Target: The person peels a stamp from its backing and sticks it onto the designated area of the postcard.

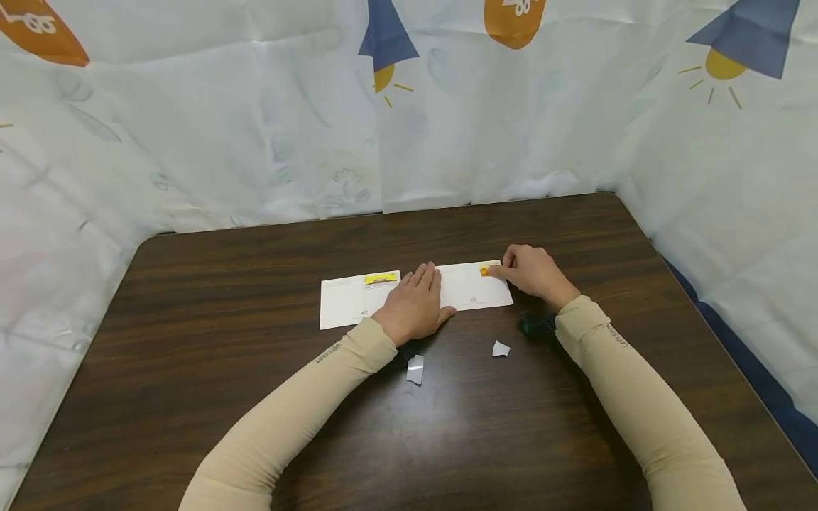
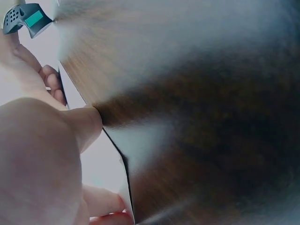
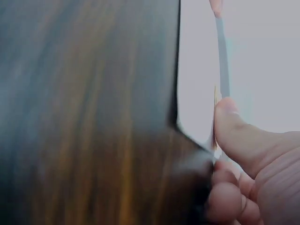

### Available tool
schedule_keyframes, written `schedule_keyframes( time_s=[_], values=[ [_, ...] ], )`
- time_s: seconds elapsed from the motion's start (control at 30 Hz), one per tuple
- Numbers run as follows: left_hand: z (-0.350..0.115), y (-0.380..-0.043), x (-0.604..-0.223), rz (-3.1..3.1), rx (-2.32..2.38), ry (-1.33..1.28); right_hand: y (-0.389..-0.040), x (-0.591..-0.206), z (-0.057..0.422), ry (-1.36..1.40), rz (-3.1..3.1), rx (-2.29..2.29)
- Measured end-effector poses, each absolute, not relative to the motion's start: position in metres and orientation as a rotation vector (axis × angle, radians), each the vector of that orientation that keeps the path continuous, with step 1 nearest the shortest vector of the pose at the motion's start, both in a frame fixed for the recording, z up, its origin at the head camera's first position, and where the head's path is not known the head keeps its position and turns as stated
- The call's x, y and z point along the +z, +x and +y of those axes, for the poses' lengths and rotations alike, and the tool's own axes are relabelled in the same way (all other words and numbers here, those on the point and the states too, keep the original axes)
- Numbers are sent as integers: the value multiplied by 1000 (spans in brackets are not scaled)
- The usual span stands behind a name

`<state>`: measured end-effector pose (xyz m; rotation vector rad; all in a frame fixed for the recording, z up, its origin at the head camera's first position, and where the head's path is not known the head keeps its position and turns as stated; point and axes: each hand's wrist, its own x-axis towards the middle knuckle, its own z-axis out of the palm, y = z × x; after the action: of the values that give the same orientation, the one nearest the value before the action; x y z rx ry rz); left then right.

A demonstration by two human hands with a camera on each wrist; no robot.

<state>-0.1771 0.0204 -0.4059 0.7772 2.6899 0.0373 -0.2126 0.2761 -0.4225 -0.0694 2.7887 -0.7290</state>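
Observation:
Two white cards lie side by side on the table. The left card (image 1: 341, 305) bears a yellow stamp-like picture (image 1: 380, 279) in its upper right area. On the right card (image 1: 469, 289), a small orange stamp-like picture (image 1: 483, 270) sits near the top right corner. My left hand (image 1: 415, 301) rests flat across the adjoining edges of both cards, fingers straight and thumb spread. With its thumb on the orange picture and other fingers curled at the card's corner, my right hand (image 1: 535, 273) pinches the right card. In the right wrist view the thumb (image 3: 229, 124) covers part of that corner.
Two small pale scraps, one (image 1: 415, 370) below the left hand and another (image 1: 501, 348) below the right card, lie on the dark wooden table (image 1: 192, 355). A patterned white curtain (image 1: 255, 128) surrounds the table's back and sides. A dark wrist device (image 1: 537, 325) hangs under the right wrist.

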Motion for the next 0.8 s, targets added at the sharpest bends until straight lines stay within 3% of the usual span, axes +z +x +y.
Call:
schedule_keyframes(
  time_s=[0.8],
  values=[
    [20, -190, -431, 2716, 169, 809, -227, -445, 294, -14, 2650, -936]
  ],
)
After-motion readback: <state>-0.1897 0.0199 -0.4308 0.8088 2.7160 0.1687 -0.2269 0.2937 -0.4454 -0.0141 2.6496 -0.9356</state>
